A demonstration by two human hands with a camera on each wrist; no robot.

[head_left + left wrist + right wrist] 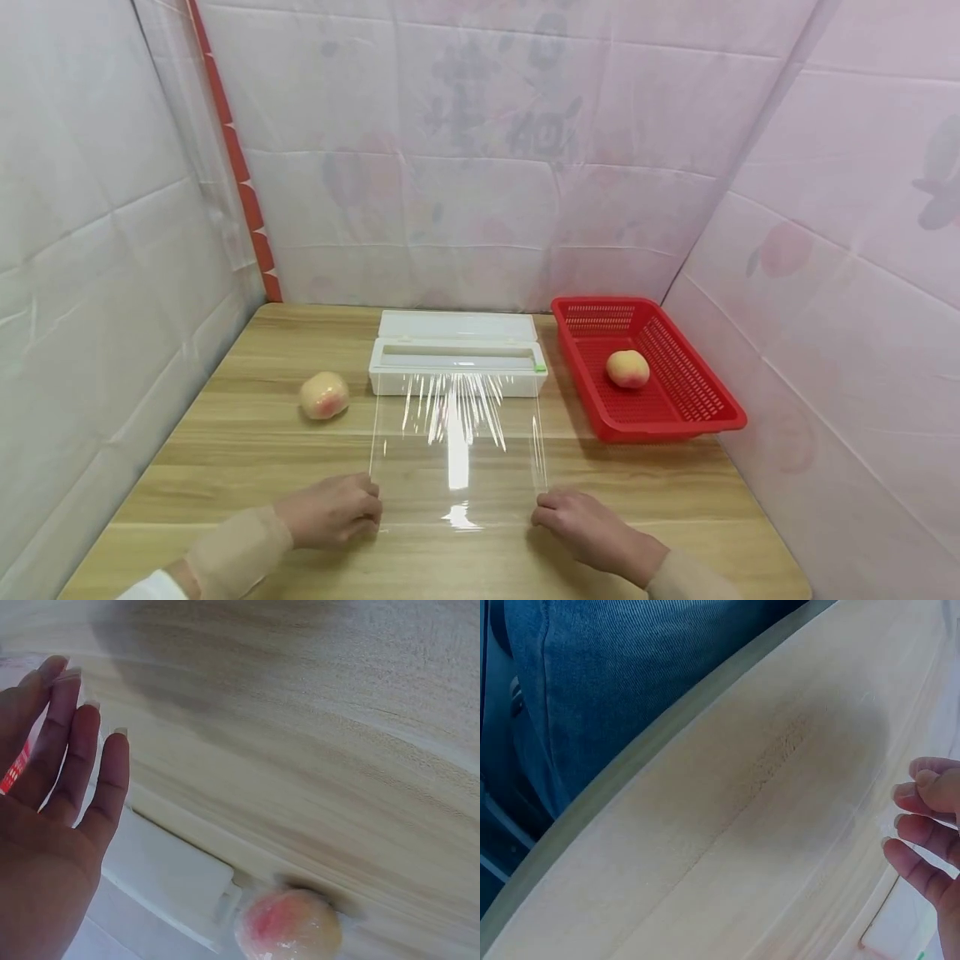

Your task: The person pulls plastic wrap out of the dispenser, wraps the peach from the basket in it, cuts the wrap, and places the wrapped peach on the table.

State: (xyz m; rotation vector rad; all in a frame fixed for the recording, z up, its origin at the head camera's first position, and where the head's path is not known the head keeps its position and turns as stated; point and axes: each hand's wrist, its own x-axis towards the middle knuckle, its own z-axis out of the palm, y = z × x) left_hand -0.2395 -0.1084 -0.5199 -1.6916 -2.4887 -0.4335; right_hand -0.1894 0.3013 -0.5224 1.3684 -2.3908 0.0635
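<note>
Worktop (247, 425): wood-grained, streaks running left to right, and glossy clear film (456, 462) stretches across its middle!
Left hand (332, 510): fingers pinch the film near its near left corner.
Right hand (588, 527): fingers pinch it near the near right corner.
White box (459, 340): far middle, lid open, film running out nearward.
Peaches: one (325, 396) left of the box, another (627, 369) inside the red basket (678, 430), far right.
Room: pale printed sheets (480, 225) rise left, far and right, red strip (242, 171) far left.
</note>
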